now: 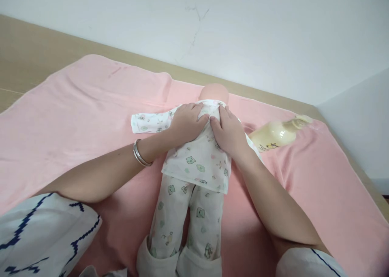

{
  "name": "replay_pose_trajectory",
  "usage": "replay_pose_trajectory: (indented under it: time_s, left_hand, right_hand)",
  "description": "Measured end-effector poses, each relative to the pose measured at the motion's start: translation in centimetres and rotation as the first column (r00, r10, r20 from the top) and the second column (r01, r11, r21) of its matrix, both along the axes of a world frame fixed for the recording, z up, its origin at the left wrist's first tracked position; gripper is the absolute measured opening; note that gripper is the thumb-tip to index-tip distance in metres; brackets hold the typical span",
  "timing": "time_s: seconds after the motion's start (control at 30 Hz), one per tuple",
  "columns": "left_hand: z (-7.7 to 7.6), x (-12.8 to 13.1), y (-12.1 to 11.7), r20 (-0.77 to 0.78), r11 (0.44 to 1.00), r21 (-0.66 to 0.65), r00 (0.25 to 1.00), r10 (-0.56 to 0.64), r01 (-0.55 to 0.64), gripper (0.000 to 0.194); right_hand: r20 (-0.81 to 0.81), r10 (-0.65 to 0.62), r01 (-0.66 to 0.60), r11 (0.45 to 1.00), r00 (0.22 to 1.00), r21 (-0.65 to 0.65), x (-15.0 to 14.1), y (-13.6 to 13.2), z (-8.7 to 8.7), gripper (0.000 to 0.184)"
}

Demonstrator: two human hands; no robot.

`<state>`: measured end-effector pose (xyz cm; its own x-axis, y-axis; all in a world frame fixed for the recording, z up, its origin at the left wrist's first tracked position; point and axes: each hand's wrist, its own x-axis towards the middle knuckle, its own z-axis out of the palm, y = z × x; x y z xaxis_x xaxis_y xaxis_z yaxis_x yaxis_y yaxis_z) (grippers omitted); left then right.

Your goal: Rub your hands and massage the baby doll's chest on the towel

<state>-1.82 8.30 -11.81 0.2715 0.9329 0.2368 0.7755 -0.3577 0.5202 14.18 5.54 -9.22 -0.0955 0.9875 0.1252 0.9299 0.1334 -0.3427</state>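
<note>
A baby doll [194, 180] lies on a pink towel [75, 119], head [214, 91] away from me, dressed in a white printed top and trousers. My left hand [187, 123] rests on the doll's upper body near its left sleeve, fingers flat and together on the cloth. My right hand [227, 133] lies beside it on the right shoulder, fingers stretched toward the collar. Both thumbs meet at the middle of the chest. A silver bangle [139, 153] circles my left wrist.
A cream plastic bottle [278, 134] lies on its side on the towel just right of the doll. The towel covers a wooden surface [27, 54] that meets a white wall [243, 34] behind. My patterned sleeves show at the bottom corners.
</note>
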Motion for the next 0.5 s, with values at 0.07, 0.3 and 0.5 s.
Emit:
replay_pose_trajectory:
  time_s: [0.07,0.3,0.5]
  left_hand:
    - [0.3,0.1,-0.6,-0.034,0.999,0.039,0.999,-0.022,0.024,0.046]
    - [0.8,0.5,-1.5,0.002,0.989,0.108,0.995,-0.104,0.104,0.039]
    - [0.7,-0.6,1.5,0.001,0.995,-0.073,0.997,-0.071,0.071,0.029]
  right_hand:
    - [-0.006,0.017,-0.017,1.000,1.000,-0.014,0.4,0.1,0.6,0.062]
    - [0.070,0.069,-0.064,0.995,0.995,-0.070,0.6,-0.3,1.9,0.049]
    - [0.252,0.097,-0.115,0.992,0.963,0.058,-1.6,-2.8,0.9,0.061]
